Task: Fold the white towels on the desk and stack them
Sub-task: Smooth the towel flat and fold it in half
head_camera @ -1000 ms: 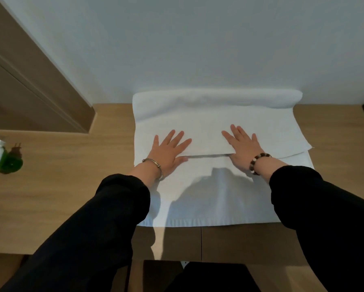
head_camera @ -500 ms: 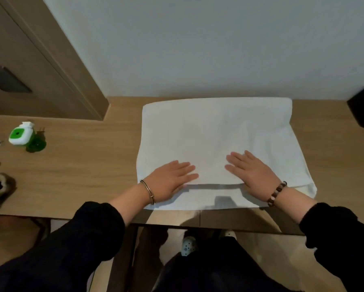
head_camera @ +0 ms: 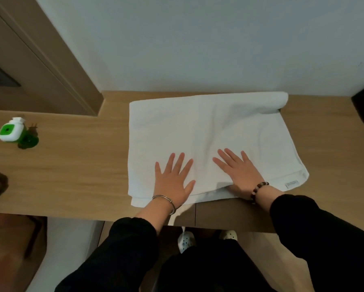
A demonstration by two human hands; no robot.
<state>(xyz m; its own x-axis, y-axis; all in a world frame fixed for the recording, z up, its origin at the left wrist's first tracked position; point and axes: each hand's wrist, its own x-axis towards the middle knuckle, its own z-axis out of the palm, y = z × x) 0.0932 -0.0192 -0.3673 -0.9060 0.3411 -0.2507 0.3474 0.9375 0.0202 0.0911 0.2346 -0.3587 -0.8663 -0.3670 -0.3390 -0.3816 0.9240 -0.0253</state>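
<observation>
Wooden desk (head_camera: 75, 171) against a pale wall (head_camera: 198, 39); white towel (head_camera: 208, 131) folded over, lying at its near edge, far right corner curled. Left hand (head_camera: 173, 182) and right hand (head_camera: 241, 174) flat, fingers spread, pressing the front layers. Further folding and stacking apparently outstanding.

Free desk (head_camera: 71, 165) leftward — green bottle (head_camera: 10, 131) beyond
</observation>
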